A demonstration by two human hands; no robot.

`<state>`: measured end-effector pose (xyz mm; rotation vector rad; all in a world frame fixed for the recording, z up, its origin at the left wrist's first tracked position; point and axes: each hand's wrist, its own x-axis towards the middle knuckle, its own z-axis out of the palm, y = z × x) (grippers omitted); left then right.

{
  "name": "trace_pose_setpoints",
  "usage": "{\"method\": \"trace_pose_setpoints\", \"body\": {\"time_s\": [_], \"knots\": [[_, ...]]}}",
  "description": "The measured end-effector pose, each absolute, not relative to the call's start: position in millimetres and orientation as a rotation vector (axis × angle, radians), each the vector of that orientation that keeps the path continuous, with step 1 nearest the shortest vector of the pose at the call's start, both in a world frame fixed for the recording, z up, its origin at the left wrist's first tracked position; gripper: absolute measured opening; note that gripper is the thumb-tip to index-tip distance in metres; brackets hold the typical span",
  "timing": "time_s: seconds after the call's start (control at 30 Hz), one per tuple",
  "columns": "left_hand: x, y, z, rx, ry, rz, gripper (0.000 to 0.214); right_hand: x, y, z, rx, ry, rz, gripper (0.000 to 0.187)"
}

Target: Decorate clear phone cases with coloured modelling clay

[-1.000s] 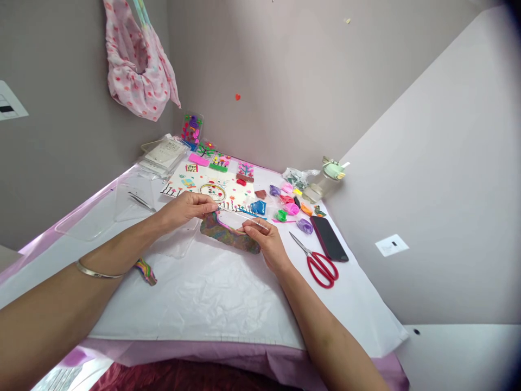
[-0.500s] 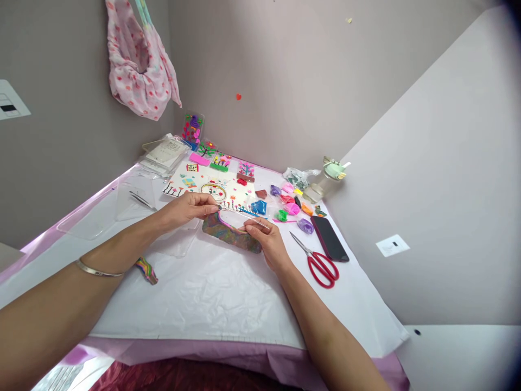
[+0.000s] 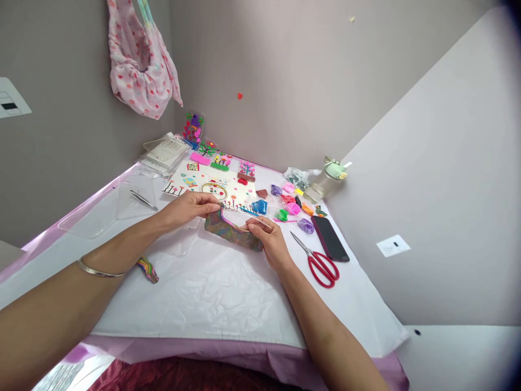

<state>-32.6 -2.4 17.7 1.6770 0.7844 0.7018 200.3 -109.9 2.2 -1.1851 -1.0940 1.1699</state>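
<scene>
Above the white-covered table I hold a clear plastic panel (image 3: 234, 233) whose lower part is covered with marbled, many-coloured clay. A thin pink and purple strip runs along the clay's curved upper edge. My left hand (image 3: 199, 205) pinches the panel's upper left corner between thumb and fingers. At the right side my right hand (image 3: 266, 236) grips it, thumb on the near face and fingers partly hidden behind. A striped multicoloured piece of clay (image 3: 148, 270) lies beside my left forearm, and a clear plastic tray (image 3: 179, 241) rests under that arm.
Red-handled scissors (image 3: 321, 269) and a dark phone (image 3: 330, 239) lie on the right. Several clay lumps, one a blue packet (image 3: 259, 207), sit behind my hands near a jar (image 3: 317, 190). Tweezers (image 3: 143, 200) lie left, and a decorated white sheet (image 3: 191, 187) spreads behind.
The view has shifted very slightly. Both hands keep their hold on the panel, with almost no movement.
</scene>
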Motion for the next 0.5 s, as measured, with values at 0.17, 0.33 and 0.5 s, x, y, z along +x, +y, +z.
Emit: {"method": "trace_pose_setpoints", "body": {"time_s": [0.17, 0.33, 0.5], "knots": [[-31.4, -0.8, 13.8, 1.700, 0.804, 0.753, 0.035, 198.9, -109.7, 2.3, -1.191, -1.092, 1.171, 0.022], [-32.0, -2.7, 16.6, 1.651, 0.813, 0.738, 0.050, 200.8, -109.4, 2.0, -1.188, -1.094, 1.161, 0.019], [-30.8, -4.5, 16.7, 1.653, 0.775, 0.709, 0.043, 200.9, -109.6, 1.5, -1.186, -1.094, 1.173, 0.019]]}}
